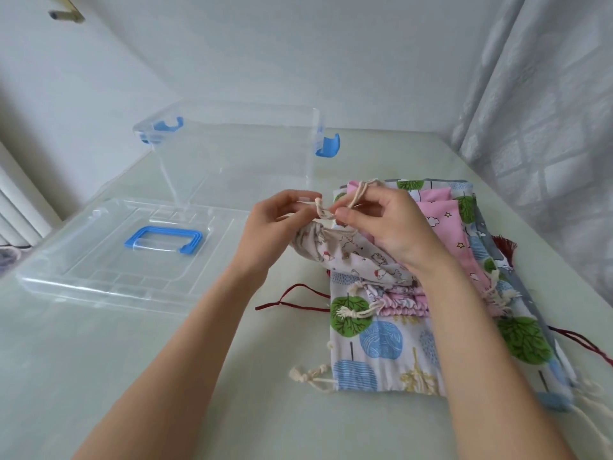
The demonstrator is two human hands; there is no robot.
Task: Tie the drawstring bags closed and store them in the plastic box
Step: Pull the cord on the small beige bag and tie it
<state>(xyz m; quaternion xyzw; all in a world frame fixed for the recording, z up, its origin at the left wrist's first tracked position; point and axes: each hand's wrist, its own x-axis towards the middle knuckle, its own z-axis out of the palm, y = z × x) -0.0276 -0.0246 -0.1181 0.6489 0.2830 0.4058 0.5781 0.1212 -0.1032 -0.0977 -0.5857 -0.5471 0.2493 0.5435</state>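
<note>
- The left hand (282,224) and the right hand (384,224) meet above a small grey animal-print drawstring bag (348,257), whose mouth is gathered shut.
- Both hands are closed on the bag's cream drawstring (323,210): the left pinches it between thumb and fingertips, and the right pinches it with a loop of the cord running up over its fingers.
- The bag's body lies across the top of a pile of flat drawstring bags (381,340) on the pale green table (132,376), to the right of centre; the pile shows tree-print and pink star-print fabrics, with cream and dark red cords trailing out.
- The clear plastic box (232,151), with blue latches at its ends, stands open on the table beyond the hands, apart from the bags.
- Its clear lid (99,270) with a blue handle lies flat on the table, left of the hands and in front of the box.
</note>
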